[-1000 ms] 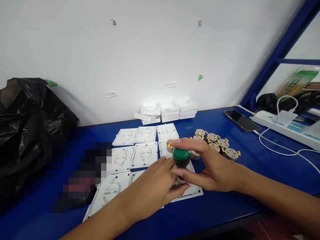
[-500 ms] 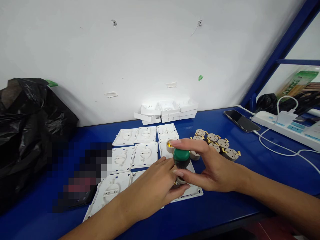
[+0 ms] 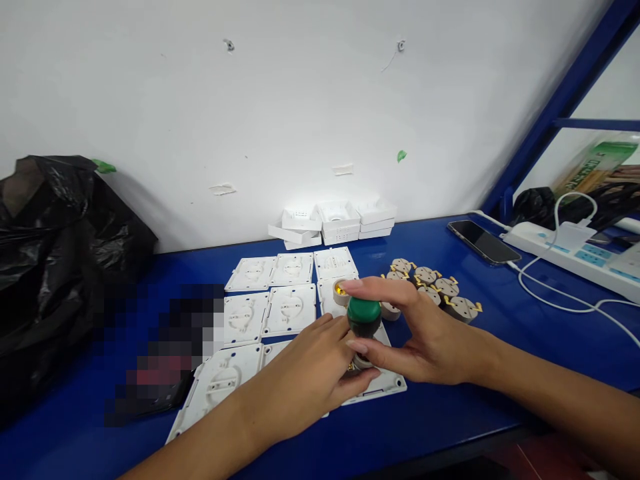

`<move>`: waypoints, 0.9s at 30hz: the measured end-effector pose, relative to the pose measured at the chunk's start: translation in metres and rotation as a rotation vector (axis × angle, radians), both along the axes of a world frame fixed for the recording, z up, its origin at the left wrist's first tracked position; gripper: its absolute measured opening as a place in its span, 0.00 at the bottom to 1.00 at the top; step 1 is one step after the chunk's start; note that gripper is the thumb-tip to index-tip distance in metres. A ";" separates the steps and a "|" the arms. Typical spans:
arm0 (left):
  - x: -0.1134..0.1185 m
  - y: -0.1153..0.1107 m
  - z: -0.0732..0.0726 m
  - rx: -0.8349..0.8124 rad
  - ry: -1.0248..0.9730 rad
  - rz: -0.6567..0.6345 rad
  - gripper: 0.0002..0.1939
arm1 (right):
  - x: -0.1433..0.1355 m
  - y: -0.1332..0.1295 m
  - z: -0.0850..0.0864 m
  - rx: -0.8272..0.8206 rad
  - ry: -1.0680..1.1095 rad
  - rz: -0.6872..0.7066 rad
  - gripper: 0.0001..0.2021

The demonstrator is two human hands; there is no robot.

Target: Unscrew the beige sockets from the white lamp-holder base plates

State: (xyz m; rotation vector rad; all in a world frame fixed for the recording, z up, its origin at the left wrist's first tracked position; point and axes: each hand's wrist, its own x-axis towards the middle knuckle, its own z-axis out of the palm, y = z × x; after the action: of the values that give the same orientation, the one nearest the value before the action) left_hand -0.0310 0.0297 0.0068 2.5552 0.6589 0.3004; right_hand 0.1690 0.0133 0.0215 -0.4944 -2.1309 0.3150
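Observation:
My right hand [image 3: 420, 333] grips a green and black screwdriver handle [image 3: 365, 313] between thumb and fingers, its shaft end hidden below. Beneath it, my left hand [image 3: 325, 357] is closed around a round beige part [image 3: 362, 362], mostly covered by the fingers, over a white plate [image 3: 393, 381]. Just behind the handle, another round part with a brass-coloured piece [image 3: 341, 291] sits on a white plate. Several more white plates [image 3: 291, 310] lie in rows to the left. Round beige parts with yellow metal tabs [image 3: 461, 308] are grouped behind my right hand.
White boxes [image 3: 340, 221] are stacked against the wall. A phone [image 3: 483, 241] and a power strip [image 3: 575, 257] with white cables lie at the right. A black plastic bag [image 3: 70, 267] stands at the left, near a partly pixelated dark object [image 3: 170, 400].

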 end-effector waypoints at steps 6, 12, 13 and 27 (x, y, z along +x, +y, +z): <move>-0.001 0.000 0.000 -0.008 -0.007 0.006 0.03 | 0.000 0.000 0.000 0.000 0.002 -0.002 0.31; 0.000 0.000 0.001 -0.005 0.008 -0.005 0.04 | -0.001 0.000 0.000 0.001 0.013 0.000 0.31; 0.000 0.001 0.001 -0.001 0.006 -0.003 0.04 | -0.001 -0.001 0.001 0.000 0.010 -0.002 0.31; 0.000 0.000 0.002 -0.020 -0.007 0.000 0.03 | -0.001 -0.001 0.001 -0.008 0.006 -0.008 0.30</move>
State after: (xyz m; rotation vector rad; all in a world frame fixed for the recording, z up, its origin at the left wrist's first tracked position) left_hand -0.0309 0.0300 0.0087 2.5339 0.6560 0.3018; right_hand 0.1681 0.0125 0.0220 -0.5061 -2.1219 0.3196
